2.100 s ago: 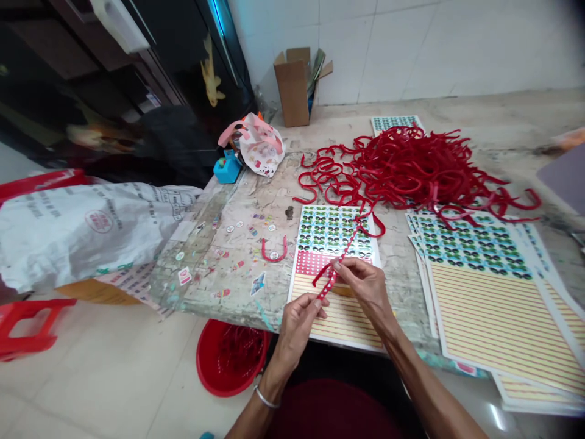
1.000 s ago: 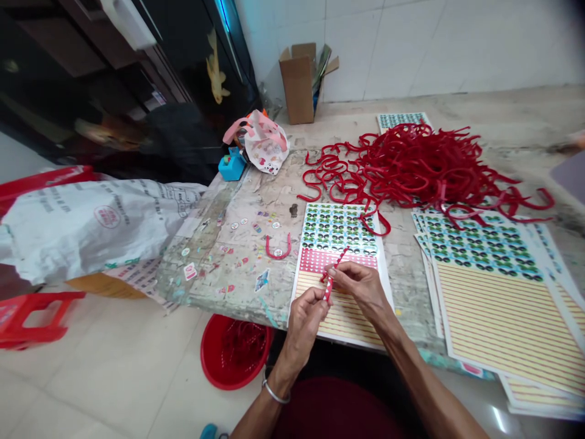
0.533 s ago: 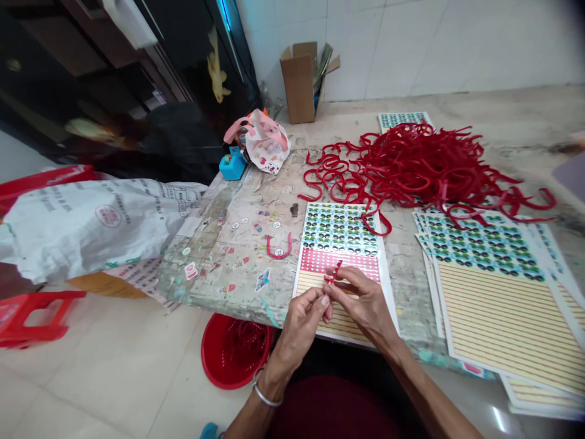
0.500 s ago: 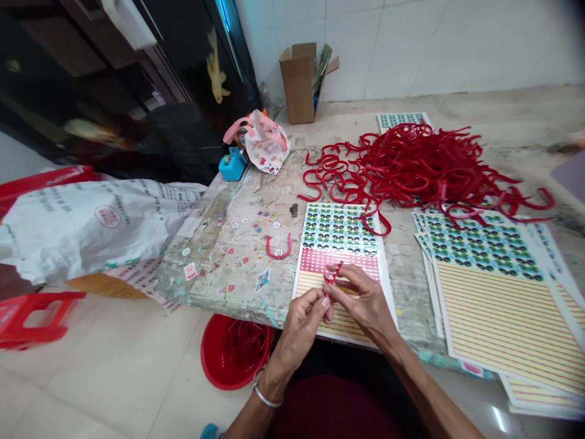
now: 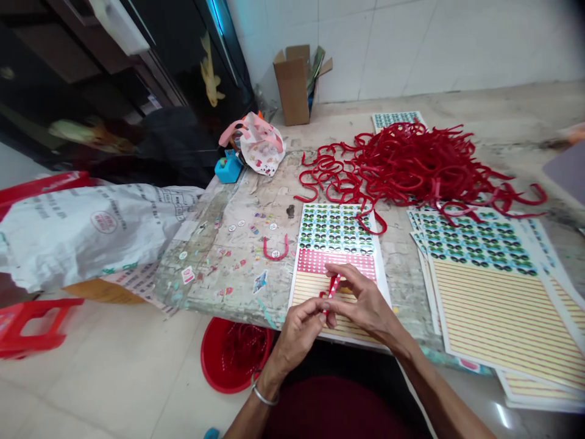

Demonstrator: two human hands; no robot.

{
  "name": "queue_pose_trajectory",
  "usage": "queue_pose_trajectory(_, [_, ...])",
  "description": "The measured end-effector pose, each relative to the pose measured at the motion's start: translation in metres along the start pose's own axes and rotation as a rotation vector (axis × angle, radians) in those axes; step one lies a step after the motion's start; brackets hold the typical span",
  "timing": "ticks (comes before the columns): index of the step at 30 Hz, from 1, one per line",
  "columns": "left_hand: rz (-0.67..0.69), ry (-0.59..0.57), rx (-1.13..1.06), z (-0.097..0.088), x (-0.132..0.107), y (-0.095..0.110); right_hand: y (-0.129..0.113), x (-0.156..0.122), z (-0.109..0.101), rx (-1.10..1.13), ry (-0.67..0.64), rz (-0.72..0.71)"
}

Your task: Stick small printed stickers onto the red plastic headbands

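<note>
Between my two hands is a red curved strip [image 5: 334,285] with white dots along its visible face. Its lower end is pinched by my left hand [image 5: 298,332], fingers closed. My right hand [image 5: 365,303] grips the same strip from the right, thumb low and fingertips near its upper end. Both hands hover over a sticker sheet [image 5: 337,227] with rows of green and black pictures, a pink dotted band and yellow striped lines. Left of the sheet, a single red U-shaped strip [image 5: 276,258] lies on the table. My fingers hide part of the held strip.
A tangled heap of red strips [image 5: 415,161] covers the table's back right. More sticker sheets [image 5: 498,305] are stacked at right, overhanging the front edge. A cardboard box [image 5: 292,91], a pink-handled bag [image 5: 262,149] and a blue tape dispenser [image 5: 228,167] stand behind. Below is a red basket [image 5: 210,366].
The held strip has turned, so its dotted face shows more fully. My right fingers have shifted along it, and both hands sit slightly lower. The camera view has shifted a little.
</note>
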State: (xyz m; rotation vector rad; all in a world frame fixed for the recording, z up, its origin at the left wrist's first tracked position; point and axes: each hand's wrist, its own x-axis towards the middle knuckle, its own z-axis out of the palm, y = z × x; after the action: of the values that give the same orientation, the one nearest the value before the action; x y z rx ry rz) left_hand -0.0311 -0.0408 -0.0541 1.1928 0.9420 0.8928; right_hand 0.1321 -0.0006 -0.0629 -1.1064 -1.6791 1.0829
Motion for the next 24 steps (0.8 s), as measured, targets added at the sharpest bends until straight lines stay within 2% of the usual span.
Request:
queue_pose_trajectory(5, [-0.053, 0.011, -0.036, 0.001, 0.002, -0.004, -0.002, 0.0, 0.002, -0.223, 0.033, -0.173])
queue_pose_trajectory(10, [-0.075, 0.068, -0.093, 0.002, 0.002, -0.012, -0.003, 0.0, 0.006, -0.235, 0.028, -0.169])
queue_pose_trajectory(13, [-0.047, 0.078, -0.099, 0.003, 0.001, -0.012, -0.001, 0.0, 0.008, -0.131, 0.035, -0.089])
queue_pose_trajectory(17, [-0.039, 0.051, -0.087, 0.002, -0.001, -0.011, 0.003, -0.003, 0.01, 0.145, 0.024, 0.089])
queue_pose_trajectory(24, [-0.052, 0.052, -0.104, -0.001, -0.002, -0.009, -0.006, -0.004, 0.014, 0.392, -0.001, 0.233])
